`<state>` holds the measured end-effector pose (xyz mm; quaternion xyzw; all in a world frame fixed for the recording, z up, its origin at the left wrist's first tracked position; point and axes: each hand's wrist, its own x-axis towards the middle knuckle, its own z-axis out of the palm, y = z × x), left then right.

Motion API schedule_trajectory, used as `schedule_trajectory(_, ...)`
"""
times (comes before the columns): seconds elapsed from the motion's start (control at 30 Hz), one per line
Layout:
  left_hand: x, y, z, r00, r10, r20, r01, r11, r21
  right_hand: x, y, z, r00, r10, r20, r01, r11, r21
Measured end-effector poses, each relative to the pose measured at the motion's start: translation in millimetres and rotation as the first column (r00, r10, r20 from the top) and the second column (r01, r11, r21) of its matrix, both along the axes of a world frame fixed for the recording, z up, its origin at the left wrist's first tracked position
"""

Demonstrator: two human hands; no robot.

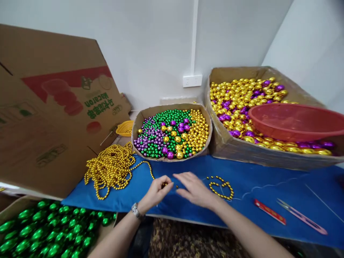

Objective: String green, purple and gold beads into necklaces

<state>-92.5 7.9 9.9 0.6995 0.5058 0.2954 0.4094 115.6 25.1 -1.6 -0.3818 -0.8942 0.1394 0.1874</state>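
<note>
My left hand (158, 190), with a metal watch (136, 210) on its wrist, is closed on a gold bead strand (146, 163). The strand runs back to a heap of gold bead strands (110, 168) on the left; a few beads show inside the curled fingers. Facing it, my right hand (194, 189) has its fingers stretched out and thumb apart, with nothing visibly gripped. One small gold bead (177, 186) shows in the gap between both hands. Right of my right hand lies a short loop of gold beads (229, 193) with thin white thread.
A cardboard tray (172, 160) of green, purple and gold beads stands ahead. Beyond it, right, a big carton (242, 156) of gold and purple beads holds a red basin (295, 122). Pink tweezers (303, 218) and a red packet (270, 211) lie on blue cloth (242, 222). Green beads (51, 229) sit lower left.
</note>
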Motion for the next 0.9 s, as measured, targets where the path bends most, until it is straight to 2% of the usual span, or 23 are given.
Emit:
schedule_trajectory(0.07, 2, 0, 0.4, 0.998, -0.029, -0.063, 0.032, 0.999, 0.039, -21, -6, -5.3, 0.999, 0.044, 0.022, -0.045, 0.999, 0.007)
schedule_trajectory(0.13, -13, 1, 1.0, 0.989, -0.041, -0.145, 0.052, 0.996, 0.073, -14, -4, -13.6, 0.997, 0.045, 0.068, -0.047, 0.999, 0.018)
schedule_trajectory(0.2, -41, 2, -0.3, 0.982, -0.022, -0.188, 0.041, 0.994, 0.098, 20, 5, -21.9, 0.992, 0.005, 0.129, -0.01, 0.999, 0.039)
schedule_trajectory(0.27, -69, 3, -5.2, 0.974, 0.045, -0.221, -0.018, 0.992, 0.121, 69, 14, -26.5, 0.979, -0.08, 0.189, 0.068, 0.995, 0.069)
schedule_trajectory(0.33, -89, 6, -12.4, 0.94, 0.091, -0.328, -0.043, 0.988, 0.151, 115, 23, -26.1, 0.96, -0.154, 0.236, 0.132, 0.986, 0.104)
schedule_trajectory(0.4, -95, 8, -18.3, 0.907, 0.076, -0.415, -0.002, 0.984, 0.176, 147, 29, -21.8, 0.944, -0.192, 0.268, 0.161, 0.978, 0.135)
schedule_trajectory(0.47, -91, 12, -19.6, 0.895, 0.05, -0.443, 0.042, 0.98, 0.195, 163, 35, -14.8, 0.932, -0.224, 0.286, 0.183, 0.969, 0.164)
schedule_trajectory(0.6, -81, 21, -8.5, 0.901, 0.067, -0.429, 0.037, 0.973, 0.229, 168, 41, 7.8, 0.911, -0.303, 0.278, 0.245, 0.943, 0.227)
schedule_trajectory(0.7, -83, 27, 2.1, 0.925, 0.155, -0.347, -0.047, 0.953, 0.301, 169, 34, 34.2, 0.9, -0.372, 0.225, 0.3, 0.907, 0.297)
schedule_trajectory(0.8, -80, 29, 8.5, 0.947, 0.221, -0.233, -0.133, 0.93, 0.343, 167, 20, 69.7, 0.879, -0.464, 0.111, 0.394, 0.838, 0.377)
schedule_trajectory(0.9, -67, 27, 12.4, 0.966, 0.193, -0.174, -0.13, 0.939, 0.318, 160, 14, 115.9, 0.866, -0.499, -0.025, 0.462, 0.779, 0.423)
